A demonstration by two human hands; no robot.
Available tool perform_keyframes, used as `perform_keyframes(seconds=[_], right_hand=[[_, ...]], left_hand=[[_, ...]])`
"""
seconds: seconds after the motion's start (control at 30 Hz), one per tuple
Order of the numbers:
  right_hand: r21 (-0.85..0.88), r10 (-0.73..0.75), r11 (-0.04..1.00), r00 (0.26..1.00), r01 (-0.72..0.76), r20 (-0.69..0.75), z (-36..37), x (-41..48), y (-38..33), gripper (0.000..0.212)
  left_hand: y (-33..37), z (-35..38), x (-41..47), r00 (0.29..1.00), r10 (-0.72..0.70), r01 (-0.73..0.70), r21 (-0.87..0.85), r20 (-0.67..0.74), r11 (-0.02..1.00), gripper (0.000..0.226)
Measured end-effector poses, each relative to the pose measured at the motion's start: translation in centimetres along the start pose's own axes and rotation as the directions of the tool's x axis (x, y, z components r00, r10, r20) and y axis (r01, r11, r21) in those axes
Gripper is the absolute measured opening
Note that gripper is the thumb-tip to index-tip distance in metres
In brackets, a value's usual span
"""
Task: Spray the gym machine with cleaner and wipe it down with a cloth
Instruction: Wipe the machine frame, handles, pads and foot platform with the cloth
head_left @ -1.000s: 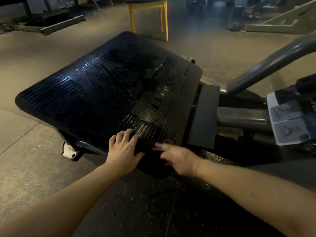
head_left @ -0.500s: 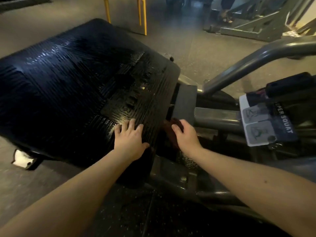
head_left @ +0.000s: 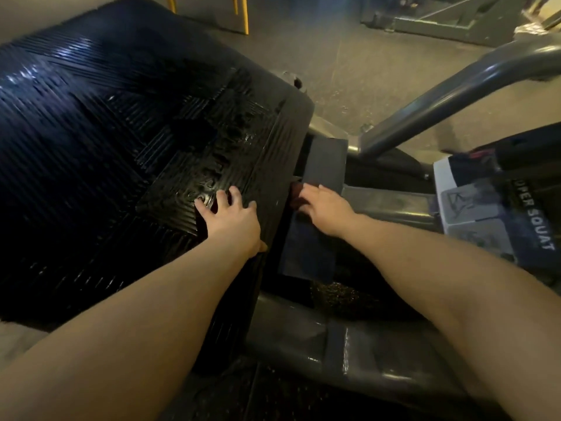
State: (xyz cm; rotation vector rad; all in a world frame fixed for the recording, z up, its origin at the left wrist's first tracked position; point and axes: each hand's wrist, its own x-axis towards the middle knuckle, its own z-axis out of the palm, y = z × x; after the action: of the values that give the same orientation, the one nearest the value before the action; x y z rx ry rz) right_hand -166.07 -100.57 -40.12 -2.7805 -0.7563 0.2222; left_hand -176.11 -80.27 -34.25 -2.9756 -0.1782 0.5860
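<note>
Closest to the person, the low grey tube [head_left: 303, 354] of the machine [head_left: 394, 205] shines as if wet; a knee or foot set there could slide, I'd guess. Further in, the real worry is the slot between the plate [head_left: 121, 132] and the flat grey bracket [head_left: 324, 165]. The right hand [head_left: 324, 208] is working right at that slot. If the plate is free to tilt under the weight the left hand [head_left: 233, 220] puts on it, knuckles could get pinched against steel. The plate's ribs glisten with droplets, so the leaning palm might skid forward as well. The cloth [head_left: 297, 189] is a small dark red wad, and it could snag on an edge or slip from the fingers into the gap, out of easy reach. Wiping only this seam would also leave most of the wet plate streaked.

As for the hold, the left hand lies flat on the plate near its right edge. Its fingers are spread and straight, gripping nothing, just pressing. The right hand has its fingers bent down over the cloth, holding it against the plate's side edge. Only a bit of cloth shows past the fingertips, so how tight the hold is I cannot say. No sprayer shows anywhere. Beyond, the placard [head_left: 485, 214] and the curved bar [head_left: 455, 92] stand well apart from both hands.
</note>
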Motion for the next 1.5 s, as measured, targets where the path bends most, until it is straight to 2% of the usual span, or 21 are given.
perform_keyframes(seconds=[0.17,0.37,0.57,0.73,0.83,0.93,1.03,1.1,1.2,1.3,1.37,1.5], right_hand=[[0.009,0.119,0.993,0.992,-0.119,-0.04,-1.4,6.6,2.6,0.025],[-0.056,0.261,0.963,0.965,-0.262,-0.027,-3.7,13.1,7.8,0.032],[-0.091,0.317,0.943,0.948,-0.319,-0.037,-4.1,15.6,8.6,0.033],[-0.072,0.259,0.963,0.966,-0.26,-0.017,-2.2,10.9,6.3,0.034],[0.003,0.264,0.964,0.962,-0.265,-0.075,-0.3,4.2,1.7,0.031],[0.0,0.183,0.983,0.977,-0.184,-0.105,2.0,-2.8,-3.2,0.035],[-0.044,0.109,0.993,0.993,-0.112,-0.047,1.6,-3.0,-1.7,0.038],[-0.069,0.167,0.983,0.985,-0.17,-0.046,0.2,-0.1,0.7,0.037],[-0.07,0.336,0.938,0.94,-0.34,-0.059,-1.1,2.3,2.1,0.036],[-0.046,0.279,0.957,0.953,-0.285,-0.116,0.0,-0.9,-1.4,0.035],[-0.017,0.163,0.986,0.977,-0.167,-0.14,2.1,-5.5,-4.9,0.035],[-0.006,-0.089,0.996,0.995,0.089,-0.053,4.5,-12.2,-8.0,0.029]], left_hand=[[0.3,-0.1,0.6,0.999,-0.026,0.025,0.035,0.023,0.999,0.107],[0.2,0.2,0.8,0.999,-0.028,0.027,0.032,0.036,0.999,0.11],[-0.2,0.2,0.6,0.998,-0.026,0.024,0.04,0.054,0.999,0.109],[0.0,-0.1,0.4,0.998,-0.033,0.032,0.018,0.058,0.999,0.109],[0.1,-0.4,0.0,0.998,-0.031,0.03,0.018,0.055,0.999,0.109],[0.1,-0.7,-0.2,0.998,-0.027,0.027,0.001,0.064,1.0,0.109],[0.1,-0.7,-0.3,0.997,-0.03,0.03,0.0,0.069,1.0,0.109],[0.1,-0.6,-0.2,0.997,-0.037,0.037,0.007,0.065,0.999,0.109],[0.1,-0.4,0.0,0.997,-0.041,0.041,0.008,0.07,0.999,0.108],[0.0,-0.4,0.0,0.997,-0.036,0.036,0.007,0.066,0.999,0.108],[0.0,-0.4,0.0,0.998,-0.037,0.037,0.011,0.058,0.999,0.109],[0.0,-0.4,-0.2,0.998,-0.041,0.041,0.006,0.047,0.999,0.109]])
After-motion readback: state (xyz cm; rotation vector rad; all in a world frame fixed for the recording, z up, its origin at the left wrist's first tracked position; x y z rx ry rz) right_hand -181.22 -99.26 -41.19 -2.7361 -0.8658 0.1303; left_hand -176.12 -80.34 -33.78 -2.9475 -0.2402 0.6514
